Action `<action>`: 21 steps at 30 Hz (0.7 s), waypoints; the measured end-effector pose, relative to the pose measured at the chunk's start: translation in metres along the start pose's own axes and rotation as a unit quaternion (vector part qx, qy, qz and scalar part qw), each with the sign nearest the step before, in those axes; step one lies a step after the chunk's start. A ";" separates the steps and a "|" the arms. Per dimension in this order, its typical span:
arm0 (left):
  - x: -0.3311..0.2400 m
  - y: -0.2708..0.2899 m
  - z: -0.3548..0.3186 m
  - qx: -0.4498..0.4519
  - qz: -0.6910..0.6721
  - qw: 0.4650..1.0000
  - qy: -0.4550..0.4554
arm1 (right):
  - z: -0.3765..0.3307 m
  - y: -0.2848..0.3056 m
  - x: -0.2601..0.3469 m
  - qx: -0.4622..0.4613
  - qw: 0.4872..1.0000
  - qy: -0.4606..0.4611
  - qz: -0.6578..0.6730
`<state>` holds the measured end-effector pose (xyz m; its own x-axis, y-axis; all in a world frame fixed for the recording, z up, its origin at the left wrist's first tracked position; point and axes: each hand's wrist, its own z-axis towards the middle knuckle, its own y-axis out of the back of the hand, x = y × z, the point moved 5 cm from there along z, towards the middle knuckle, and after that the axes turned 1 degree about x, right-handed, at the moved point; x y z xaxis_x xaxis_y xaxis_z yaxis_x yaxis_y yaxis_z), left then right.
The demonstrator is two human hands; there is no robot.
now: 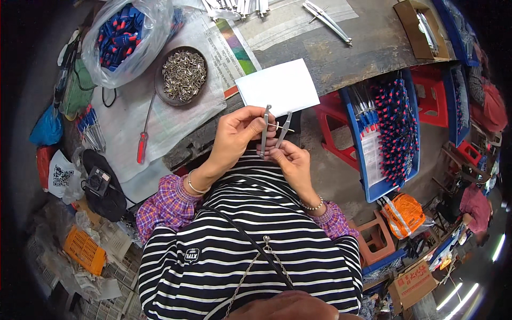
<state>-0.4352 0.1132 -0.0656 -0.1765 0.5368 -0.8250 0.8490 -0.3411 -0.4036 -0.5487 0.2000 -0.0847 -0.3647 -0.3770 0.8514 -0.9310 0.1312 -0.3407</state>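
In front of my striped top I hold a small metal compass-like tool [264, 134] with two flat grey legs and a thin cross rod between them. My left hand [233, 133] is closed, its thumb and forefinger pinching the left leg near the rod. My right hand [293, 163] is closed too, its fingertips round the lower end of the right leg. The legs stand apart at a slant. Just beyond them a white card or paper [285, 80] lies over the table edge.
On the table [362, 58] are a bowl of small metal pins [183, 81], a red-handled screwdriver [142, 145], a bag of blue-and-red parts [118, 40] and a similar metal tool [329, 22]. At right, a blue crate [373, 190] of blue-and-red tools rests by red stools [336, 133].
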 end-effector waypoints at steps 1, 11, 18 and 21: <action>0.000 -0.001 0.000 0.002 -0.002 1.000 -0.003 | 0.000 -0.001 0.000 0.002 1.000 -0.008 -0.003; 0.000 -0.004 0.000 -0.004 0.035 0.999 -0.030 | -0.002 -0.007 -0.008 -0.012 0.993 -0.061 0.098; -0.003 -0.003 0.004 0.069 0.280 0.957 0.024 | -0.005 -0.009 -0.007 -0.002 0.999 -0.034 0.023; 0.000 -0.003 0.004 0.078 0.214 0.972 0.056 | -0.005 -0.009 -0.007 -0.006 0.999 -0.039 0.021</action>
<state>-0.4396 0.1110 -0.0660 0.2385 0.3980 -0.8859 0.7455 -0.6597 -0.0957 -0.5381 0.2062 -0.0858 -0.4011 -0.4404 0.8032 -0.9153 0.1581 -0.3704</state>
